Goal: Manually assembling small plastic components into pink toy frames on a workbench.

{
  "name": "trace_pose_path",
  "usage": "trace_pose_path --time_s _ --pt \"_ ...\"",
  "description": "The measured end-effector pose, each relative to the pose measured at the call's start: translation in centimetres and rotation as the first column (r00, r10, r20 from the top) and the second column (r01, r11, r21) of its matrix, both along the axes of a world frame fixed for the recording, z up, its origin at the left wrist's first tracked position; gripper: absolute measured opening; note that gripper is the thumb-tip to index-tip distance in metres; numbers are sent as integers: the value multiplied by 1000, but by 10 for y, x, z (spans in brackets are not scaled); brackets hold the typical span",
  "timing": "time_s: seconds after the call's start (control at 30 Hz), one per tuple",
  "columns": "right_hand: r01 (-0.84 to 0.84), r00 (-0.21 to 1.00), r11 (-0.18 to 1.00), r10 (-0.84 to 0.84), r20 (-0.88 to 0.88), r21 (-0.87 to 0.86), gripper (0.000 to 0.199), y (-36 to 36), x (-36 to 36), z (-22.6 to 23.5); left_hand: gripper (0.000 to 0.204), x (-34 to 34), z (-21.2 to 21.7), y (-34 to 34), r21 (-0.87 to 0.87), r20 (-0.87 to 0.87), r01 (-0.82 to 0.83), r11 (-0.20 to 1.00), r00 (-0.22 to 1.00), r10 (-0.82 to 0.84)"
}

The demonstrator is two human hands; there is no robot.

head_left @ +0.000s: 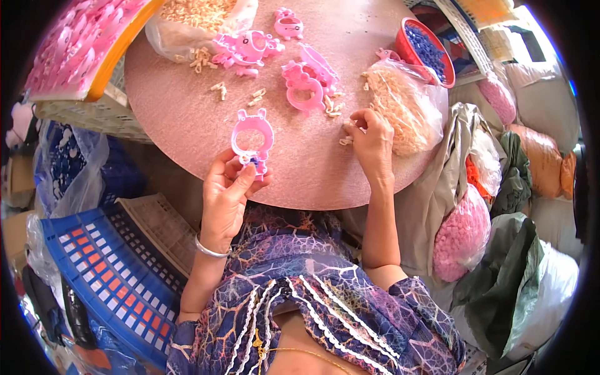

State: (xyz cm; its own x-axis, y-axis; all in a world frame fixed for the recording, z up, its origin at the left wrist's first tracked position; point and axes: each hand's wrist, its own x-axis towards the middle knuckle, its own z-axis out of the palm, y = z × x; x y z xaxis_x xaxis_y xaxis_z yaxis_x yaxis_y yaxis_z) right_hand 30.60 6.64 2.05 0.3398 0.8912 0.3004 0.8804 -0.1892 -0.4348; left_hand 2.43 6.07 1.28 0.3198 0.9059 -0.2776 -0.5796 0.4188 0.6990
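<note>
My left hand [226, 190] holds a pink animal-shaped plastic frame [252, 134] upright over the near edge of the round pink table [187, 112]; a small blue piece sits at its lower end by my thumb. My right hand [370, 139] rests on the table to the right, fingers pinched on small beige plastic pieces [345, 141] beside an open clear bag of the same beige pieces [400, 109]. More pink frames [306, 81] lie in the middle of the table.
A red bowl of blue pieces [428, 50] stands at the table's far right. Another bag of beige pieces [194, 19] lies at the back. A blue crate [106, 269] sits at my lower left, bags of pink parts [462, 234] at my right.
</note>
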Motion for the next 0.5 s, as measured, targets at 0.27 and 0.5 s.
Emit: trace_pose_path --time_s 0.27,0.5 --pt "-50 924 997 69 -377 61 18 -7 -32 31 40 -3 -4 -1 22 24 -22 1000 999 22" --pt "-215 924 967 248 -291 141 10 -6 -68 23 35 8 -3 1 49 136 -48 998 990 41"
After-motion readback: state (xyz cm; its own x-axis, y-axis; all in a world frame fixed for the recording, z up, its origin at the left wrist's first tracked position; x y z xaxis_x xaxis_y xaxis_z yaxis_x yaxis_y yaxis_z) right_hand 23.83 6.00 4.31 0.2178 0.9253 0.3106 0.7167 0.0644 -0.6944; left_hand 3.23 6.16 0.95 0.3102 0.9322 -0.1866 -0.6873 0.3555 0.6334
